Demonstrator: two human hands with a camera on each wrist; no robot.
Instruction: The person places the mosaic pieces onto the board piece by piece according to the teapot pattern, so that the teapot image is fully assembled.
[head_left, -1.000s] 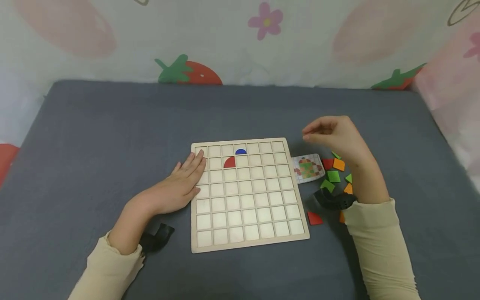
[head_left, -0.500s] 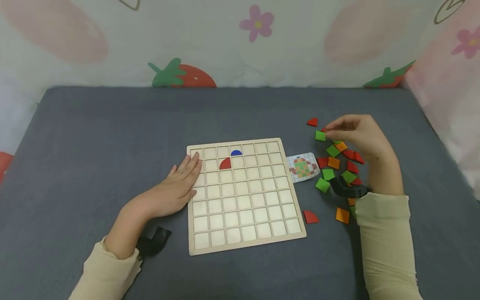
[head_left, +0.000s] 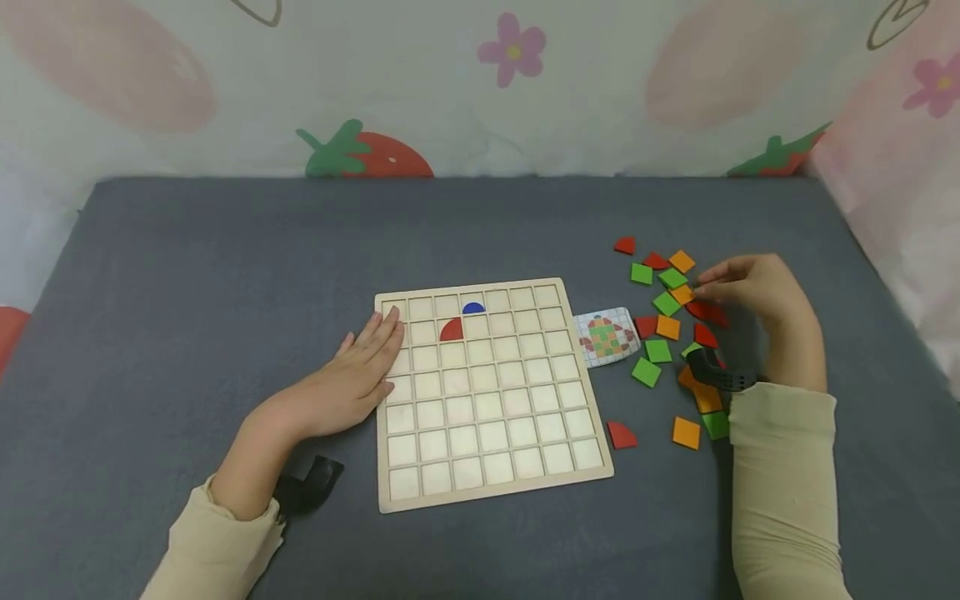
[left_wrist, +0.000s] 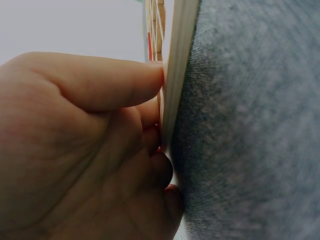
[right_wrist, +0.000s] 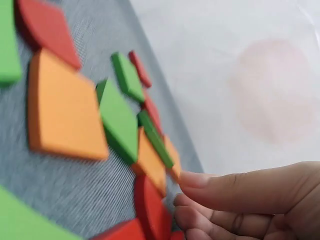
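My left hand rests on the left edge of a wooden grid board, fingers straight over its squares. In the left wrist view the thumb touches the board's side edge. A red quarter-circle tile and a blue half-circle tile lie in the upper squares. My right hand hovers at the right side of the loose tiles, fingers loosely bent, close to an orange tile. The right wrist view shows nothing between the thumb and fingers.
A small pattern card sticks out at the board's right edge. Several green, orange and red tiles lie scattered beyond it, among them a green square and an orange square. One red quarter-circle lies beside the board.
My right hand has moved right from beside the board's top corner, then a little nearer to me, uncovering more loose tiles. The left hand stays on the board. The head view has shifted slightly.
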